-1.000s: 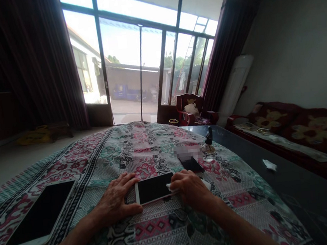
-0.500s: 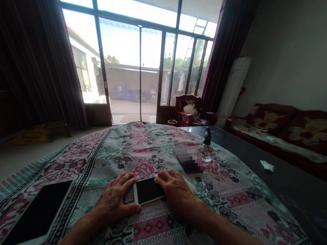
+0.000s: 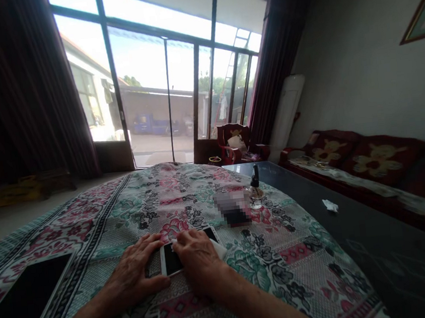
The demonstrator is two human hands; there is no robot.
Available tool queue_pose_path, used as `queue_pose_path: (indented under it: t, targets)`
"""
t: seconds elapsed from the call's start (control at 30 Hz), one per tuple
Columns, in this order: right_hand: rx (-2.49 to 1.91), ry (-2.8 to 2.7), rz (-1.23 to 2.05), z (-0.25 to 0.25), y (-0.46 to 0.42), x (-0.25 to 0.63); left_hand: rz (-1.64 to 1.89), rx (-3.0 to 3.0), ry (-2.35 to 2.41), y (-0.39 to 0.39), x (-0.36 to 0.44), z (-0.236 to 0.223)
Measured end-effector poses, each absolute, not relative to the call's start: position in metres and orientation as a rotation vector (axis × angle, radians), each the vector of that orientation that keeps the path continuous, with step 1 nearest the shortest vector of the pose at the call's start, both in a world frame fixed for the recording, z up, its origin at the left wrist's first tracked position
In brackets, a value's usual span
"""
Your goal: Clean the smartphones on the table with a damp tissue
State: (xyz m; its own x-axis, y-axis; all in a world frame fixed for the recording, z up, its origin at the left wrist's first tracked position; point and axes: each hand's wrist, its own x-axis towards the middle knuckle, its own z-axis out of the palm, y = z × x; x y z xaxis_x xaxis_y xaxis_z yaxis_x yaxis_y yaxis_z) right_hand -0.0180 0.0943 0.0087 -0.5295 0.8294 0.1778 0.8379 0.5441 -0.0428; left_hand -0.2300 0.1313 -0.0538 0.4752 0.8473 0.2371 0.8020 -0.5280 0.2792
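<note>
A white phone (image 3: 169,262) with a dark screen lies flat on a flowered cloth (image 3: 276,263) in front of me. My left hand (image 3: 134,278) rests flat at its left end, fingers apart, thumb along the near edge. My right hand (image 3: 197,261) lies over the screen's middle and right part, fingers curled down on a white wipe (image 3: 219,250) that pokes out at its right side. Most of the phone is hidden under this hand.
A large white tablet (image 3: 21,305) lies at the near left on the cloth. A small clear bottle with a dark pump (image 3: 256,196) and a blurred dark object (image 3: 233,209) stand beyond the phone. A crumpled white scrap (image 3: 330,206) lies on the dark tabletop (image 3: 377,243) at right.
My right hand has slid leftward across the phone's screen with the wipe, covering more of it. The left hand has stayed at the phone's left end. The view has shifted right.
</note>
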Motion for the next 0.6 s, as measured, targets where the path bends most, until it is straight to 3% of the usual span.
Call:
queue_pose_path:
  t: [0.33, 0.6]
  targets:
    - [-1.95, -2.443, -0.053, 0.04, 0.096, 0.038, 0.503, 2.564, 1.455, 0.127, -0.229, -0.049]
    - [-1.684, -2.609, -0.178, 0.013, 0.083, -0.005, 0.497, 2.546, 1.466, 0.127, -0.227, -0.047]
